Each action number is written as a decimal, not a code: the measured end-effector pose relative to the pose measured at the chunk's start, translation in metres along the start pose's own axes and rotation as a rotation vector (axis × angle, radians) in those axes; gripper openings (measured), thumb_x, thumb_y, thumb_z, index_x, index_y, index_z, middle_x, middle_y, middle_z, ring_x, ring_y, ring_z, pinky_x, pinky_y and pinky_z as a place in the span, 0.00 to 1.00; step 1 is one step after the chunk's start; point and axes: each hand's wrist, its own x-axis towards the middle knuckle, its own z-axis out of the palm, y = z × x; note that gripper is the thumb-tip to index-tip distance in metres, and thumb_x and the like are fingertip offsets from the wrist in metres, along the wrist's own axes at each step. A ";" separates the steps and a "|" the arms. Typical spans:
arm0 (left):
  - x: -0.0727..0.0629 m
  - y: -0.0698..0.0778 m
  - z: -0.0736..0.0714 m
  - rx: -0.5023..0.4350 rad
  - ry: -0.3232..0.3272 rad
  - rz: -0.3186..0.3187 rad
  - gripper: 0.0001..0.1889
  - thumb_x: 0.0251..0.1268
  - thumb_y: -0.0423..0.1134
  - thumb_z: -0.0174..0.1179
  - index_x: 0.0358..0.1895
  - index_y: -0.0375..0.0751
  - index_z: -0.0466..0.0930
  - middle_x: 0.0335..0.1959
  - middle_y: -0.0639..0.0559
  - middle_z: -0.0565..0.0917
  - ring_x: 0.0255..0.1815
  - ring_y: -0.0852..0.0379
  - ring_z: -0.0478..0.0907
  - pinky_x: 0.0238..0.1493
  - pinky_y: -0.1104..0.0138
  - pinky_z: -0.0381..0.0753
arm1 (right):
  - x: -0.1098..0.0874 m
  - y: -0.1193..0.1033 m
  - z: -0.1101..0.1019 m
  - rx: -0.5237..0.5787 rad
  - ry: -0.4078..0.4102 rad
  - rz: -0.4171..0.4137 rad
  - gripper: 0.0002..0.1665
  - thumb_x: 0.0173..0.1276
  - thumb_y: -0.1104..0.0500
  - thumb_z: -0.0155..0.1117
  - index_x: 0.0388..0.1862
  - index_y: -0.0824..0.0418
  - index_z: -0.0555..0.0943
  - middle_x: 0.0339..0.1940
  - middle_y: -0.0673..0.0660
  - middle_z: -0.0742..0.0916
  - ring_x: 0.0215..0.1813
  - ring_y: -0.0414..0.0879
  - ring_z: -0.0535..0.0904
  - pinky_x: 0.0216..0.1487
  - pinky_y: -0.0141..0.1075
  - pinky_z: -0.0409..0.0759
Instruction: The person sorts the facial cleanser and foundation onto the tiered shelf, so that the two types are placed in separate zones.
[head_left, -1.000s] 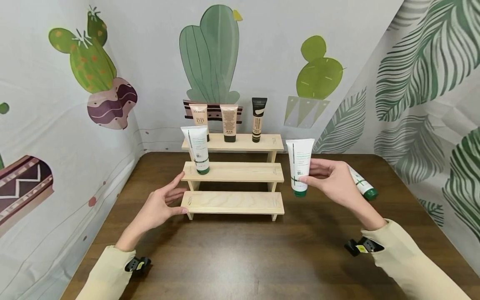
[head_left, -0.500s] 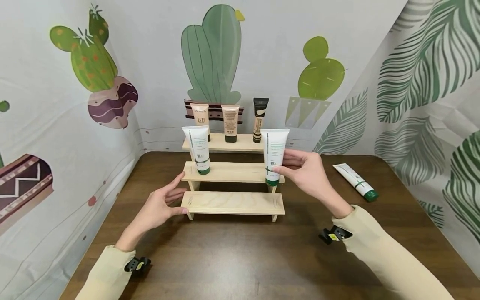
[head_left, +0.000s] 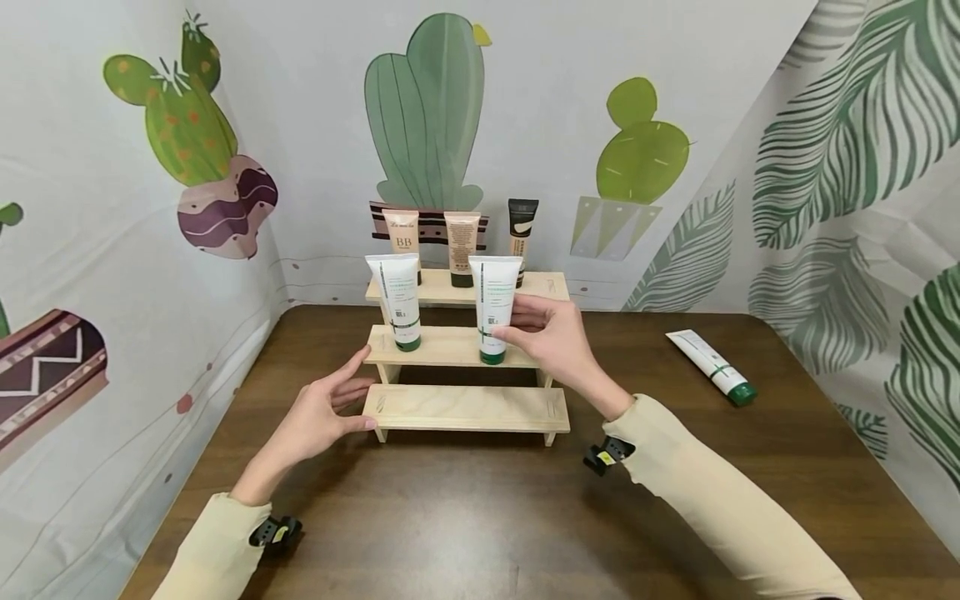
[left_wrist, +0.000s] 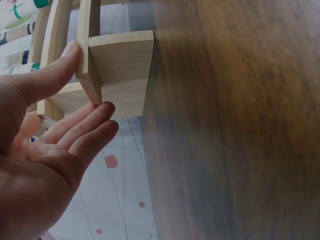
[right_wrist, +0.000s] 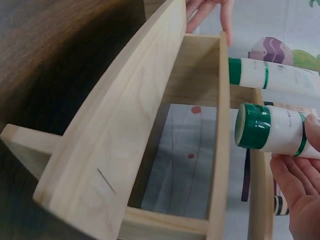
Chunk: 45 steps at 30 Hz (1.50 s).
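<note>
My right hand (head_left: 551, 342) pinches a white squeeze tube (head_left: 495, 304) by its lower part, thumb in front, green cap down. In the right wrist view its green cap (right_wrist: 254, 126) hangs close over the middle tier. A matching white tube (head_left: 397, 300) stands on the left of that tier (head_left: 442, 346). The wooden three-tier display rack (head_left: 465, 408) stands on the table. My left hand (head_left: 318, 417) touches the rack's left end with fingers fairly straight; in the left wrist view the thumb (left_wrist: 62, 65) rests on the lowest tier's edge.
Two beige BB cream tubes (head_left: 462, 242) and a black-topped tube (head_left: 521, 221) stand on the top tier. Another white tube with a green cap (head_left: 708, 362) lies on the brown table (head_left: 465, 517) at the right. A cactus-print cloth (head_left: 315, 125) hangs behind.
My right hand has carried the white tube leftward, from beside the rack to over the middle tier, and a little lower in the last half second. My left hand stays at the rack.
</note>
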 end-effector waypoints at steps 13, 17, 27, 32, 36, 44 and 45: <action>0.001 -0.003 0.000 -0.027 -0.006 0.008 0.59 0.52 0.25 0.81 0.86 0.54 0.57 0.62 0.29 0.82 0.61 0.37 0.83 0.61 0.51 0.84 | 0.017 0.013 0.028 0.039 0.053 -0.017 0.29 0.59 0.68 0.83 0.60 0.71 0.85 0.48 0.64 0.92 0.47 0.55 0.91 0.51 0.38 0.90; 0.000 -0.002 0.000 -0.020 0.000 0.010 0.58 0.52 0.26 0.81 0.86 0.53 0.57 0.62 0.29 0.82 0.61 0.37 0.83 0.61 0.50 0.83 | 0.020 0.014 0.034 0.053 0.045 -0.014 0.29 0.60 0.68 0.83 0.61 0.71 0.85 0.48 0.64 0.92 0.48 0.54 0.91 0.52 0.38 0.89; 0.000 -0.002 0.000 -0.020 0.001 0.009 0.58 0.52 0.26 0.81 0.86 0.53 0.57 0.62 0.29 0.82 0.61 0.37 0.83 0.61 0.51 0.84 | 0.020 0.016 0.040 0.077 0.052 -0.012 0.29 0.60 0.68 0.82 0.60 0.71 0.85 0.47 0.64 0.92 0.48 0.55 0.90 0.52 0.38 0.89; -0.001 -0.001 -0.001 -0.015 0.000 0.010 0.58 0.52 0.26 0.81 0.86 0.54 0.57 0.62 0.30 0.82 0.61 0.37 0.83 0.61 0.51 0.84 | 0.021 0.015 0.042 0.077 0.054 -0.017 0.28 0.60 0.69 0.82 0.60 0.71 0.86 0.46 0.64 0.92 0.48 0.54 0.90 0.51 0.38 0.89; 0.000 -0.002 -0.001 -0.019 -0.002 0.006 0.58 0.52 0.26 0.81 0.86 0.55 0.57 0.62 0.29 0.82 0.61 0.37 0.83 0.61 0.51 0.84 | 0.021 0.014 0.043 0.073 0.048 -0.013 0.29 0.60 0.68 0.83 0.61 0.70 0.86 0.46 0.64 0.92 0.48 0.55 0.90 0.51 0.38 0.89; 0.001 -0.002 0.000 -0.028 -0.004 -0.003 0.58 0.52 0.26 0.81 0.86 0.56 0.57 0.62 0.29 0.82 0.61 0.38 0.83 0.62 0.51 0.83 | 0.021 0.014 0.042 0.062 0.019 -0.005 0.30 0.61 0.67 0.83 0.62 0.70 0.85 0.47 0.64 0.92 0.48 0.56 0.90 0.52 0.39 0.89; 0.001 -0.002 0.000 -0.029 -0.004 -0.002 0.58 0.52 0.26 0.81 0.86 0.55 0.57 0.62 0.29 0.82 0.61 0.38 0.83 0.62 0.51 0.83 | 0.021 0.014 0.042 0.059 0.015 -0.004 0.30 0.61 0.67 0.83 0.62 0.70 0.85 0.47 0.64 0.92 0.48 0.55 0.90 0.52 0.39 0.89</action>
